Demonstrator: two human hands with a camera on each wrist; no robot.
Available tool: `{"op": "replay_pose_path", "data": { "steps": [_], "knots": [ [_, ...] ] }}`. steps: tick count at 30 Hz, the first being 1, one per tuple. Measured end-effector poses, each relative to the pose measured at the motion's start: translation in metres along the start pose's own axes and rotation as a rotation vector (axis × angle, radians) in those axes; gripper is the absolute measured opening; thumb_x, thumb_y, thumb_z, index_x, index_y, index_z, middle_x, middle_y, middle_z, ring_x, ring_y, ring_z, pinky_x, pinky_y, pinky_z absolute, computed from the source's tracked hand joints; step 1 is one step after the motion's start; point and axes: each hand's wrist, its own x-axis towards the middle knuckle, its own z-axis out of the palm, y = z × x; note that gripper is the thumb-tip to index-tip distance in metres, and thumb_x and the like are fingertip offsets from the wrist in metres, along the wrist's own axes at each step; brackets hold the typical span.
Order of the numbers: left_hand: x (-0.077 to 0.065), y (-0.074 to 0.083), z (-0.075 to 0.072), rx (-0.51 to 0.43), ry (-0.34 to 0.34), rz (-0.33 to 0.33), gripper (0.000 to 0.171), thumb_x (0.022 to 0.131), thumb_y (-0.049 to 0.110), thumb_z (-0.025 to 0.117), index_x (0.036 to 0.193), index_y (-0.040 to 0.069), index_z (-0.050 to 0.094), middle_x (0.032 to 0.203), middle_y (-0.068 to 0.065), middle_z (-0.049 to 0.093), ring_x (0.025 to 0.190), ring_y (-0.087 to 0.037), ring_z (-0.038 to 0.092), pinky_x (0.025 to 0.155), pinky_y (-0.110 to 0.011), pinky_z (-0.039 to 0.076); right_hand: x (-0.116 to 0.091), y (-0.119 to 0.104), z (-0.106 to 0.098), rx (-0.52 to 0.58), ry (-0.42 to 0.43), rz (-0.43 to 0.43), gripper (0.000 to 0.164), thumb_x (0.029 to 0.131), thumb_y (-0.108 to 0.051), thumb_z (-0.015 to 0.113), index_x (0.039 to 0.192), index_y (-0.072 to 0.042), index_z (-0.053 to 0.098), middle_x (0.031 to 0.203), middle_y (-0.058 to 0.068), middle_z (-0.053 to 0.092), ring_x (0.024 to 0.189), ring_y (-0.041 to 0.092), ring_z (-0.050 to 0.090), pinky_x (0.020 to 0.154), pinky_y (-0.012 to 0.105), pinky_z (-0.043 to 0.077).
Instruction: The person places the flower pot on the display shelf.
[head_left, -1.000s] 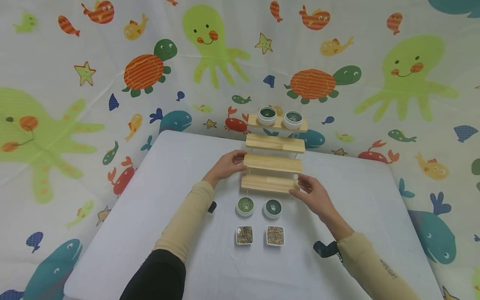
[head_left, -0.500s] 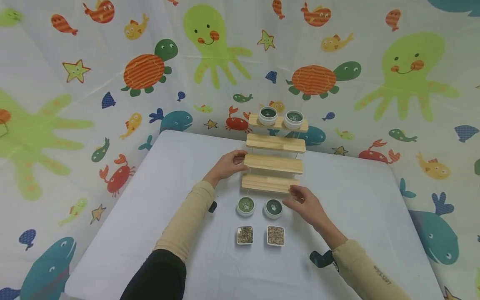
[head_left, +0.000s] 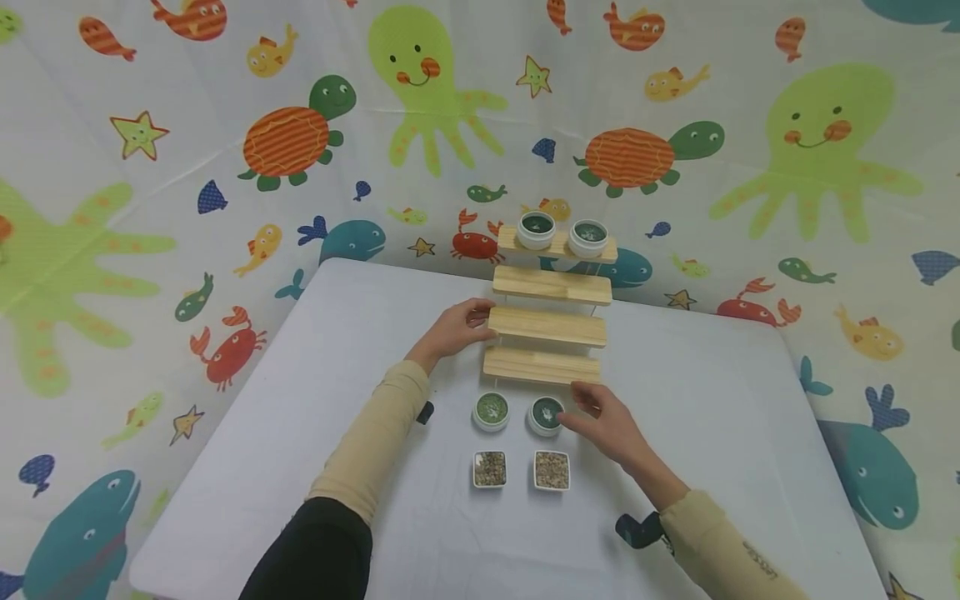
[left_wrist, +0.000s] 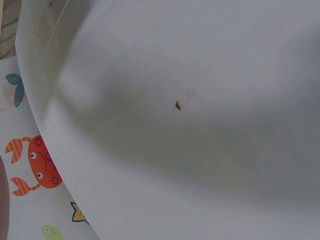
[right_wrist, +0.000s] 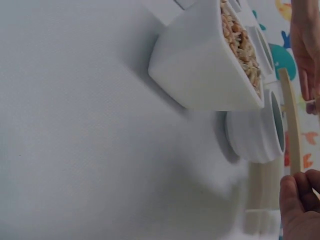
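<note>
A wooden tiered stand [head_left: 547, 326] has several light plank shelves. My left hand [head_left: 453, 329] grips the left end of its second-lowest shelf, thumb below and fingers above. My right hand [head_left: 603, 425] is beside the lowest shelf's right corner with loosely bent fingers. Its thumb overlaps the right rim of a round white bowl with dark green contents [head_left: 545, 415]. In the right wrist view, that hand's fingertips [right_wrist: 300, 180] lie right at a plank's end. To the left stands another round white bowl with lighter green contents [head_left: 491, 409].
Two square white dishes, one with mixed grain [head_left: 490, 470] and one with paler grain [head_left: 552, 471], stand nearer the person. Two more round bowls [head_left: 536, 230] [head_left: 588, 237] sit on the top shelf. A printed sea-animal cloth [head_left: 465, 75] hangs behind the white table [head_left: 712, 383].
My right hand has come off the lowest shelf's right end and moved down and left to the dark green bowl. My left hand keeps its place on the stand.
</note>
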Motion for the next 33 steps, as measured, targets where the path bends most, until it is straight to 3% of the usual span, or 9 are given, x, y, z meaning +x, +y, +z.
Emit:
{"op": "replay_pose_path", "data": {
  "steps": [15, 33],
  "knots": [
    [-0.002, 0.001, -0.001, 0.007, 0.000, -0.028, 0.062, 0.088, 0.022, 0.075, 0.141, 0.005, 0.047, 0.141, -0.011, 0.052, 0.129, -0.022, 0.052, 0.108, -0.029, 0.044, -0.001, 0.011, 0.014, -0.016, -0.014, 0.071, 0.073, 0.084, -0.036, 0.076, 0.141, -0.002, 0.046, 0.136, 0.017, 0.053, 0.127, 0.035, 0.050, 0.108, 0.046, 0.045],
    [-0.002, 0.003, -0.001, 0.001, -0.003, -0.013, 0.061, 0.088, 0.020, 0.075, 0.140, 0.003, 0.047, 0.140, -0.013, 0.052, 0.129, -0.023, 0.051, 0.108, -0.027, 0.043, 0.003, 0.014, 0.025, -0.029, -0.029, 0.092, 0.075, 0.082, -0.038, 0.078, 0.140, -0.001, 0.048, 0.134, 0.016, 0.055, 0.122, 0.033, 0.055, 0.105, 0.045, 0.048]
  ]
}}
